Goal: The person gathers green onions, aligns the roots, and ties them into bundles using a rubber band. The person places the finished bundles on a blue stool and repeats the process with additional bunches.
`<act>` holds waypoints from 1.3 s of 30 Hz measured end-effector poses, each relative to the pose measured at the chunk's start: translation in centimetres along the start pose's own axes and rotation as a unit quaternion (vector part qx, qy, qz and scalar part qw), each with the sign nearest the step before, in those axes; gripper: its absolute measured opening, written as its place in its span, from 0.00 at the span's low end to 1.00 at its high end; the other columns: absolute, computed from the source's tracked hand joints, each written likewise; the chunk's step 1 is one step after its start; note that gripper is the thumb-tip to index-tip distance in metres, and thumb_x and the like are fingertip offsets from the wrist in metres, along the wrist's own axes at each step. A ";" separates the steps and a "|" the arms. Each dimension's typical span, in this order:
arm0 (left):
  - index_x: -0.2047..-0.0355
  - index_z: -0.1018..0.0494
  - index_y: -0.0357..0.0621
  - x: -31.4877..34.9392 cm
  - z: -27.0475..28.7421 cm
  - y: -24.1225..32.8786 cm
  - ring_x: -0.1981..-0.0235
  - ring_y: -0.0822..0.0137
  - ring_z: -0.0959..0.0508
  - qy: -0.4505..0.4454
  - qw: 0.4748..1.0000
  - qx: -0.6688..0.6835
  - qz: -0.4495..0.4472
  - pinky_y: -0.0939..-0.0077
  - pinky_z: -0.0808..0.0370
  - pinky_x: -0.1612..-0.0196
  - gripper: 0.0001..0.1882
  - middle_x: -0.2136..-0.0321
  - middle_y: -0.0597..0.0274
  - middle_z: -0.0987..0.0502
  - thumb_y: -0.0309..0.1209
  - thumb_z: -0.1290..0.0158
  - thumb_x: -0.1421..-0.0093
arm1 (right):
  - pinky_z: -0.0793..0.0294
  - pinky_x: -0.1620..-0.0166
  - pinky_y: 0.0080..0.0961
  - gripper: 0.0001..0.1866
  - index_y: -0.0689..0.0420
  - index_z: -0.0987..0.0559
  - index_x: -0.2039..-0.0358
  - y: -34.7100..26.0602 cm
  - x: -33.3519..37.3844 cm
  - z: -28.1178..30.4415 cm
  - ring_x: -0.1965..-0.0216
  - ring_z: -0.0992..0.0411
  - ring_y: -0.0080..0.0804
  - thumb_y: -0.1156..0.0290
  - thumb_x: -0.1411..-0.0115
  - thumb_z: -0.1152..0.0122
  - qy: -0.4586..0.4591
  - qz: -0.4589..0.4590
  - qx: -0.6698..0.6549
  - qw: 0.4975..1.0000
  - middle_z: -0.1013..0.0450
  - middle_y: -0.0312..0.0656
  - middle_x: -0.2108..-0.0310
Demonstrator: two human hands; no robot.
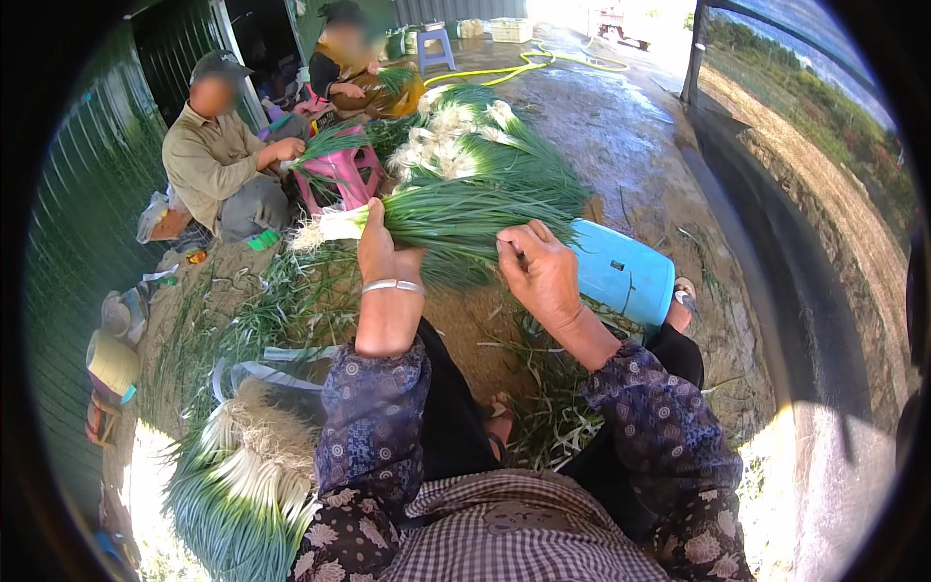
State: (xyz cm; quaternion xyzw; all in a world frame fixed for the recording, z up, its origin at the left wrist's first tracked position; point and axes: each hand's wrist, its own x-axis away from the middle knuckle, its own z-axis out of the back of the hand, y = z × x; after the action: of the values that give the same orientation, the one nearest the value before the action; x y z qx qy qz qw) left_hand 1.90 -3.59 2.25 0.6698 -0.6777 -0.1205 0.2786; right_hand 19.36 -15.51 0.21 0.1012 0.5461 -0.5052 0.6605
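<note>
Both hands' grip closed on one bunch of green onions (456, 218), left hand (376, 254) near the white bulbs, right hand (539, 274) on the leaves; finished bundles (242, 485) lie below-left of it, loose heap (485, 145) beyond awaits.

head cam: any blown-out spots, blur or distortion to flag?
Head view: sunlight clips at the lower corners and on the wet concrete floor up top; fisheye bends the edges, black vignette around; both hands and the green onion bundle sit sharp in shade.
</note>
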 end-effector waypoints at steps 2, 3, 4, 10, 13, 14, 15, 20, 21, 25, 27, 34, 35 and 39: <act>0.55 0.29 0.44 -0.1 -0.1 -0.4 0.53 0.49 0.25 0.005 1.000 0.000 0.007 0.37 0.31 0.51 0.17 0.55 0.52 0.25 0.44 0.51 0.34 | 0.30 0.77 0.34 0.04 0.53 0.25 0.70 0.3 0.1 0.3 0.78 0.28 0.42 0.73 0.46 0.38 -0.001 -0.002 0.010 1.000 0.31 0.39 0.75; 0.55 0.29 0.44 -0.1 -0.1 -0.3 0.54 0.49 0.25 0.005 1.000 -0.001 0.007 0.37 0.31 0.52 0.17 0.55 0.52 0.24 0.44 0.52 0.34 | 0.30 0.78 0.34 0.04 0.53 0.25 0.70 0.2 0.0 0.3 0.78 0.28 0.41 0.73 0.46 0.38 0.003 -0.003 0.013 1.000 0.31 0.39 0.75; 0.55 0.29 0.44 -0.2 -0.1 -0.2 0.54 0.49 0.25 0.005 1.000 -0.003 0.007 0.38 0.31 0.52 0.17 0.55 0.53 0.24 0.45 0.52 0.34 | 0.30 0.78 0.34 0.05 0.53 0.25 0.71 0.0 -0.2 0.4 0.79 0.28 0.41 0.73 0.46 0.37 0.008 -0.004 0.016 1.000 0.31 0.39 0.76; 0.55 0.29 0.45 0.4 -0.2 -0.3 0.55 0.50 0.25 -0.003 0.999 -0.030 0.016 0.39 0.30 0.52 0.18 0.56 0.53 0.23 0.46 0.52 0.34 | 0.30 0.77 0.34 0.05 0.52 0.25 0.72 0.4 -0.1 0.7 0.79 0.29 0.41 0.73 0.47 0.37 -0.005 0.023 0.051 0.998 0.32 0.39 0.75; 0.55 0.29 0.45 0.3 -0.3 -0.6 0.55 0.50 0.25 -0.013 1.000 -0.021 0.017 0.37 0.31 0.52 0.18 0.56 0.53 0.24 0.45 0.53 0.34 | 0.30 0.77 0.33 0.05 0.54 0.26 0.72 0.6 0.0 0.5 0.79 0.29 0.41 0.75 0.48 0.38 -0.010 0.059 0.059 0.996 0.32 0.40 0.75; 0.55 0.29 0.45 0.3 -0.3 -0.6 0.55 0.50 0.25 -0.012 1.000 -0.019 0.018 0.38 0.31 0.52 0.17 0.56 0.53 0.24 0.44 0.53 0.33 | 0.31 0.77 0.33 0.05 0.54 0.26 0.73 0.7 0.0 0.5 0.79 0.29 0.41 0.75 0.48 0.38 -0.013 0.072 0.059 0.996 0.33 0.40 0.74; 0.55 0.29 0.44 0.6 -0.4 -0.8 0.56 0.50 0.24 -0.012 1.000 -0.015 0.021 0.39 0.31 0.52 0.16 0.56 0.53 0.24 0.43 0.54 0.33 | 0.31 0.77 0.32 0.05 0.55 0.27 0.73 0.6 0.1 0.5 0.79 0.29 0.41 0.76 0.48 0.39 -0.025 0.051 0.024 0.998 0.33 0.40 0.75; 0.55 0.29 0.41 -1.9 1.5 -0.1 0.58 0.55 0.23 0.001 0.999 0.026 -0.039 0.48 0.27 0.52 0.13 0.57 0.55 0.24 0.36 0.53 0.33 | 0.34 0.77 0.31 0.05 0.58 0.29 0.75 -1.2 2.2 2.1 0.79 0.30 0.39 0.78 0.50 0.41 -0.210 0.000 -0.178 0.961 0.33 0.40 0.76; 0.55 0.29 0.40 -1.5 1.2 0.2 0.58 0.54 0.23 0.005 0.999 0.032 -0.039 0.49 0.27 0.51 0.12 0.58 0.53 0.24 0.35 0.54 0.32 | 0.33 0.76 0.31 0.05 0.58 0.29 0.76 -1.4 3.3 2.9 0.78 0.30 0.38 0.78 0.50 0.40 -0.281 -0.004 -0.202 0.938 0.33 0.40 0.76; 0.55 0.30 0.38 -2.7 2.1 2.8 0.57 0.52 0.23 -0.045 0.994 0.049 -0.087 0.51 0.27 0.50 0.13 0.58 0.51 0.23 0.35 0.55 0.32 | 0.29 0.71 0.33 0.03 0.57 0.24 0.72 -1.0 6.1 5.4 0.77 0.28 0.40 0.74 0.47 0.38 -0.440 0.029 -0.157 0.884 0.29 0.42 0.75; 0.55 0.29 0.38 -2.6 2.2 3.5 0.58 0.56 0.23 -0.081 0.991 0.047 -0.091 0.57 0.26 0.51 0.12 0.59 0.54 0.23 0.33 0.54 0.33 | 0.28 0.72 0.33 0.04 0.57 0.23 0.71 -1.0 5.8 5.6 0.77 0.28 0.39 0.73 0.45 0.38 -0.369 0.013 -0.145 0.918 0.29 0.42 0.75; 0.55 0.30 0.35 0.8 0.8 2.4 0.56 0.52 0.23 -0.096 0.993 0.021 -0.063 0.54 0.28 0.48 0.14 0.58 0.50 0.23 0.34 0.57 0.33 | 0.28 0.75 0.31 0.04 0.56 0.23 0.68 -2.4 0.2 3.1 0.76 0.27 0.40 0.74 0.44 0.39 -0.079 0.035 -0.105 0.991 0.29 0.41 0.72; 0.55 0.30 0.36 0.6 1.0 2.1 0.56 0.53 0.24 -0.106 0.993 0.016 -0.055 0.54 0.28 0.48 0.14 0.58 0.51 0.23 0.34 0.56 0.33 | 0.28 0.74 0.32 0.04 0.56 0.23 0.68 -2.3 -0.2 2.7 0.76 0.27 0.41 0.74 0.44 0.39 -0.062 0.050 -0.071 0.994 0.30 0.41 0.72; 0.55 0.30 0.38 2.8 0.1 0.9 0.56 0.55 0.24 -0.122 0.992 0.011 -0.039 0.56 0.28 0.48 0.14 0.58 0.52 0.23 0.36 0.55 0.33 | 0.28 0.73 0.36 0.04 0.56 0.23 0.69 -1.8 -1.0 2.0 0.75 0.27 0.45 0.73 0.45 0.39 -0.078 0.048 0.008 0.996 0.31 0.41 0.73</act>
State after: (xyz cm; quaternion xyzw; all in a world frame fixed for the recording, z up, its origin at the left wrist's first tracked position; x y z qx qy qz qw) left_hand 1.20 -6.24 3.27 0.6792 -0.6811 -0.2044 0.1819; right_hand 19.31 -17.12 2.55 0.0931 0.4829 -0.4838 0.7239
